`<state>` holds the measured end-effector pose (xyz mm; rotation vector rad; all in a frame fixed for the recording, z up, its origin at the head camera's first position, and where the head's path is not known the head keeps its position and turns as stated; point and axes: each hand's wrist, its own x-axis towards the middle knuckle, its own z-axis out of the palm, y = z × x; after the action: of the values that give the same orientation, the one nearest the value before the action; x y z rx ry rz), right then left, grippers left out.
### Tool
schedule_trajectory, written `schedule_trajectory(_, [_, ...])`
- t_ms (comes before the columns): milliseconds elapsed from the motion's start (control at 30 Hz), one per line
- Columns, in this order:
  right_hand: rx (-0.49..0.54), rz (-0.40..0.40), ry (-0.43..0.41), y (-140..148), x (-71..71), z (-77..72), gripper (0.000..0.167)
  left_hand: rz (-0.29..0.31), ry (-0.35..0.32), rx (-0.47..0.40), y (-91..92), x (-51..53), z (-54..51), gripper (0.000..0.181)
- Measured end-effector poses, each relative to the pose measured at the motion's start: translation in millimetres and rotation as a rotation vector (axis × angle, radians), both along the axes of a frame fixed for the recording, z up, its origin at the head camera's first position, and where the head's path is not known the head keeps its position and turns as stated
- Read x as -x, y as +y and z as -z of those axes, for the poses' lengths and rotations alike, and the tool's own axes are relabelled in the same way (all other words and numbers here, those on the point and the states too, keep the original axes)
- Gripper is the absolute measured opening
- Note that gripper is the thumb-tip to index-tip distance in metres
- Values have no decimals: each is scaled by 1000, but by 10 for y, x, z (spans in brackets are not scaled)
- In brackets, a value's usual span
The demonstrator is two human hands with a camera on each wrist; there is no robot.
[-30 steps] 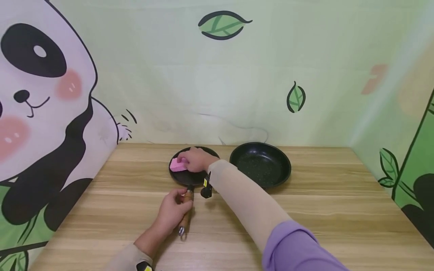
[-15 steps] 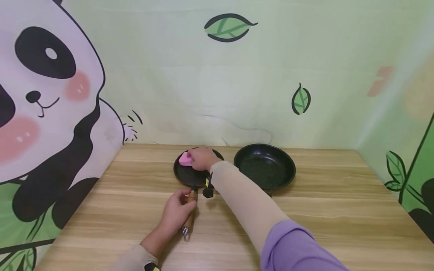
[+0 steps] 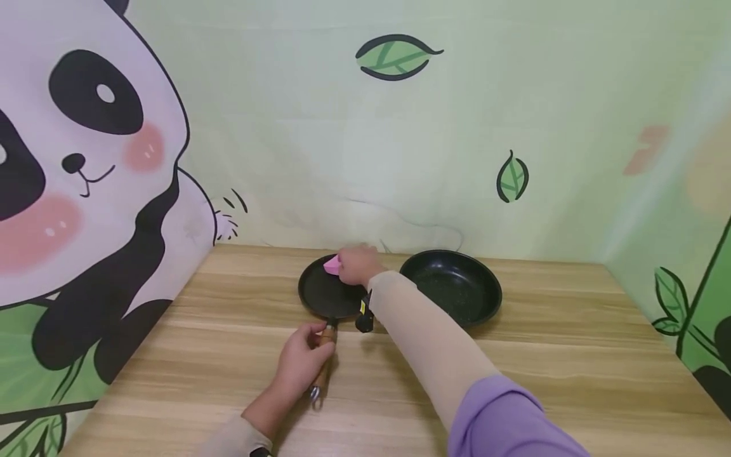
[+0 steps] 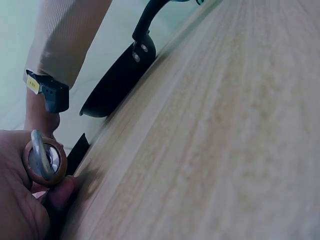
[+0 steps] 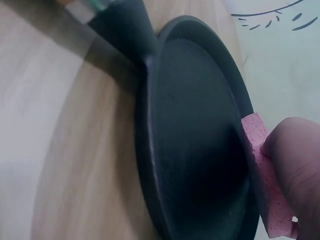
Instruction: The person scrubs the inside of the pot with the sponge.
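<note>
A small flat black pan (image 3: 325, 292) with a wooden handle (image 3: 324, 365) lies on the table. My left hand (image 3: 299, 360) grips that handle; a metal hanging ring tips the handle's end (image 4: 45, 160) in the left wrist view. In my right hand (image 3: 360, 265) a pink sponge (image 3: 332, 265) is pinched, at the pan's far rim. The right wrist view shows the thumb pressed against the sponge (image 5: 267, 180), which meets the rim of the pan (image 5: 195, 115). The right hand and wrist hide the pan's right side in the head view.
A larger, deeper black frying pan (image 3: 457, 289) stands just right of the small one, partly behind my right forearm. The wooden table (image 3: 571, 355) ends at a green wall sheet (image 3: 285, 158) with a printed panda and leaves.
My right hand has slid the sponge rightward across the pan, from its left part to the far rim. The left hand keeps its grip on the handle. The head view has shifted slightly.
</note>
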<state>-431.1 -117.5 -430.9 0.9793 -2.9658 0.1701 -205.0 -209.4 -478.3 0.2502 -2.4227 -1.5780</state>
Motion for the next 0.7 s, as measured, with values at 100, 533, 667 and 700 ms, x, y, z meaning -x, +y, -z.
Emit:
schedule_trajectory(100, [-41,10,10,64,6,-44,23,-5,9,7,1,-2,11,43])
schedule_trajectory(533, [-142,-24,6,332,11,-252,24,-36,23,14,17,10,9,39])
schedule_trajectory(667, [-120,-3,-64,384,-8,-302,26,-37,17,20,14,12,6,39])
schedule_trajectory(700, [-119,-4,-67,395,-8,-304,25,-34,13,22,12,13,8,39])
